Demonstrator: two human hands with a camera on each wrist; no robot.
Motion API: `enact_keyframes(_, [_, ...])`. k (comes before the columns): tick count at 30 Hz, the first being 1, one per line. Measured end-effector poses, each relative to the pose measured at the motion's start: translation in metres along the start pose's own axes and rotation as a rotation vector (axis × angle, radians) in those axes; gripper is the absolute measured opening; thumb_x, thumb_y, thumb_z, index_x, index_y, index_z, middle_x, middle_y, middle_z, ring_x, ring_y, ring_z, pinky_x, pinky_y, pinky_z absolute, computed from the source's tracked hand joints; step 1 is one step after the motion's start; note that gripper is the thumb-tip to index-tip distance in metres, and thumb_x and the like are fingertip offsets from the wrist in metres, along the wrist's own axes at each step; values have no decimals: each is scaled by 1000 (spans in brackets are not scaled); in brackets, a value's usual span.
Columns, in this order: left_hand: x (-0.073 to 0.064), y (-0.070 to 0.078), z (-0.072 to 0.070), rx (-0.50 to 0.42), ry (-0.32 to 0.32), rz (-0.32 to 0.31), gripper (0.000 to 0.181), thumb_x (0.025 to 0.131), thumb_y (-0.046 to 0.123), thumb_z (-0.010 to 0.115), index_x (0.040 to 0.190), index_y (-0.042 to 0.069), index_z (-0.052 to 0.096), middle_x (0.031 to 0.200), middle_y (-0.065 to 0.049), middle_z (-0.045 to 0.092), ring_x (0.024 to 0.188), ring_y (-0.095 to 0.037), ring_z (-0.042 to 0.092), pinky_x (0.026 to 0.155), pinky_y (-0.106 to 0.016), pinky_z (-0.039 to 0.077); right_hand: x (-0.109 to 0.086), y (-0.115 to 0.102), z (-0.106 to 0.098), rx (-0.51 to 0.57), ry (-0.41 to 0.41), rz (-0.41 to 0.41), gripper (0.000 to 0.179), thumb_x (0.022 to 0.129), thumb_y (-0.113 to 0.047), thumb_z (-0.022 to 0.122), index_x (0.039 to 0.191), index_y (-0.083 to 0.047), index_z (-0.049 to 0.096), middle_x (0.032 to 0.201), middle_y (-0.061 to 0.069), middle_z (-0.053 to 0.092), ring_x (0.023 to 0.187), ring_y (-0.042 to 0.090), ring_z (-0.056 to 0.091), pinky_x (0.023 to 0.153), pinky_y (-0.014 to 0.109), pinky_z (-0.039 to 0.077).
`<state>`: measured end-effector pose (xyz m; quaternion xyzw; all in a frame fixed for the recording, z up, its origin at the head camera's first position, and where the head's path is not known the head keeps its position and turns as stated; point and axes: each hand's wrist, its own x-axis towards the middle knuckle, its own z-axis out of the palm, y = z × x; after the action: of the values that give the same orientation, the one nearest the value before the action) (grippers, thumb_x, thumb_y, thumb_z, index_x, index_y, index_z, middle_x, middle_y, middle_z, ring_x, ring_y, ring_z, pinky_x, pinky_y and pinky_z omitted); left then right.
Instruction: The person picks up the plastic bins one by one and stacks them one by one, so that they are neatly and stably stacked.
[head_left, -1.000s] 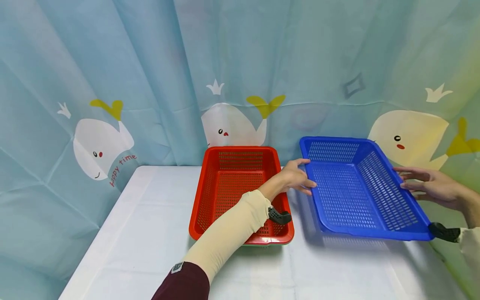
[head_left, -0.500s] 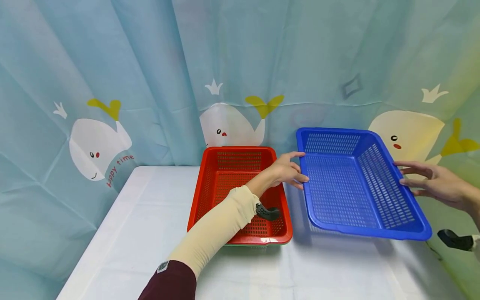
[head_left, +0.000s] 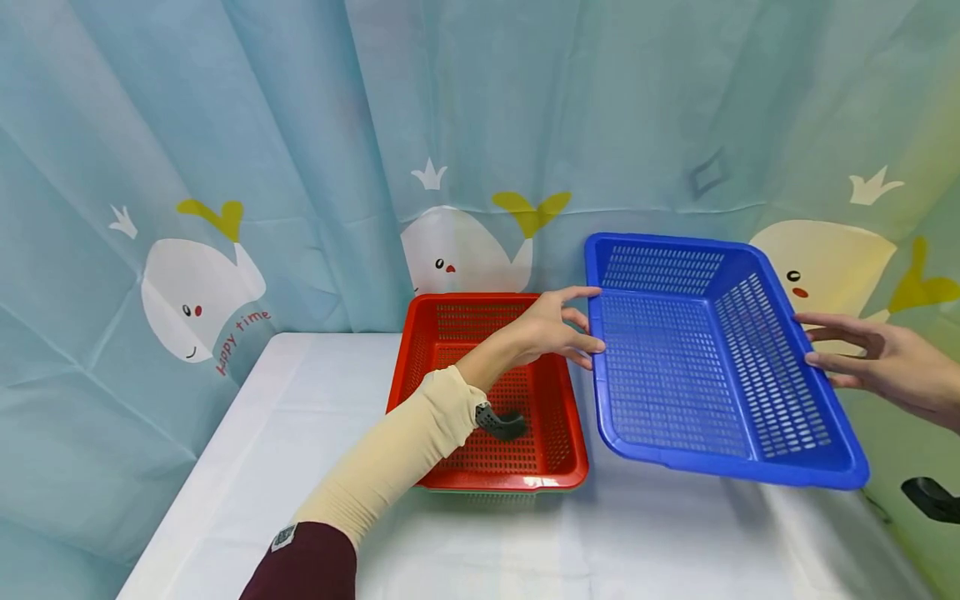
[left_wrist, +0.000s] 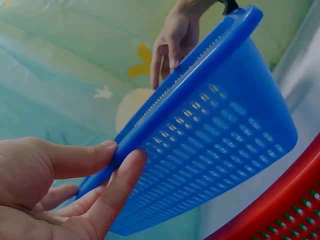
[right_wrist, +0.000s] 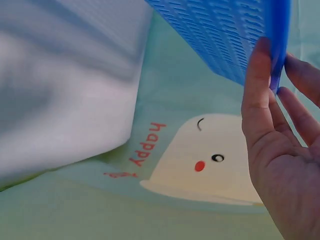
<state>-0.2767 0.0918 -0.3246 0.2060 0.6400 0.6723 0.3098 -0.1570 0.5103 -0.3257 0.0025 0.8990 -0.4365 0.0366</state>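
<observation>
A blue plastic basket (head_left: 667, 358) with slotted walls hangs tilted above the right part of the table in the head view. Its left rim is pinched by my left hand (head_left: 551, 327), thumb on one side and fingers on the other, as the left wrist view shows. On the opposite rim my right hand (head_left: 888, 362) pinches too; in the right wrist view its fingers (right_wrist: 258, 95) lie against the basket's outer wall. A red basket (head_left: 517, 481) stands on the table under my left forearm, with a green edge showing just beneath its front rim.
A white-covered table (head_left: 300, 433) carries the red basket. Behind it hangs a pale blue curtain (head_left: 315, 108) printed with whales, close to the blue basket's far rim. A greenish curtain side (head_left: 918, 450) borders the table on the right.
The blue basket has risen, its far rim now higher against the curtain, and it has shifted slightly left at its left rim. Both hands keep their pinch. The red basket has stayed in place.
</observation>
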Motion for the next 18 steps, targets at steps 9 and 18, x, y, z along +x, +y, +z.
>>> enact_keyframes(9, [-15,8,-6,20,-17,26,87,83,-18,75,155,19,44,92,-15,59,75,-38,73,77,-56,61,-9,-6,6,-13,85,-65,67,103,-6,62,162,-19,33,113,-26,54,85,-1,68,67,22,60])
enact_keyframes(18, [-38,17,-20,30,-39,75,87,84,-16,75,158,14,40,95,-19,63,68,-35,72,82,-60,58,-11,-22,14,-51,109,-79,67,104,-11,61,163,-20,31,117,-22,52,88,-3,66,68,20,59])
